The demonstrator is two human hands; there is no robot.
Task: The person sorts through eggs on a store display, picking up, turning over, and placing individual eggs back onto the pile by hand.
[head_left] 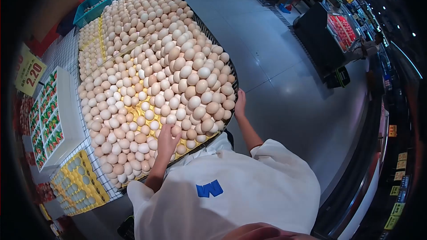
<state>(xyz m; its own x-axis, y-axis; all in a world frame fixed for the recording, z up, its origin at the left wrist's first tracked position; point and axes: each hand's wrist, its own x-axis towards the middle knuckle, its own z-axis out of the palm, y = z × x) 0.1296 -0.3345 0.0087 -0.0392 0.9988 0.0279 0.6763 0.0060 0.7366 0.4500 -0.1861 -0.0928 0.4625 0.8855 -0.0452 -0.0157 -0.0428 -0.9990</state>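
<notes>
Brown and cream eggs (129, 133) fill a wide display with a black rim (212, 38). My left hand (168, 137) is over the near part of the eggs, its fingers closed on an egg (176, 130). Just beyond it, yellow egg trays (143, 106) show between the eggs. At the display's right edge is my right hand (240, 102), beside the black rim. Its fingers are partly hidden, and I cannot make out their grip.
A teal basket (98, 2) stands at the far left of the display. White boxes with green and red packs (49, 120), a yellow tray of bluish eggs (80, 184) and a price sign (30, 72) are at left. A person (370, 46) is at the far right.
</notes>
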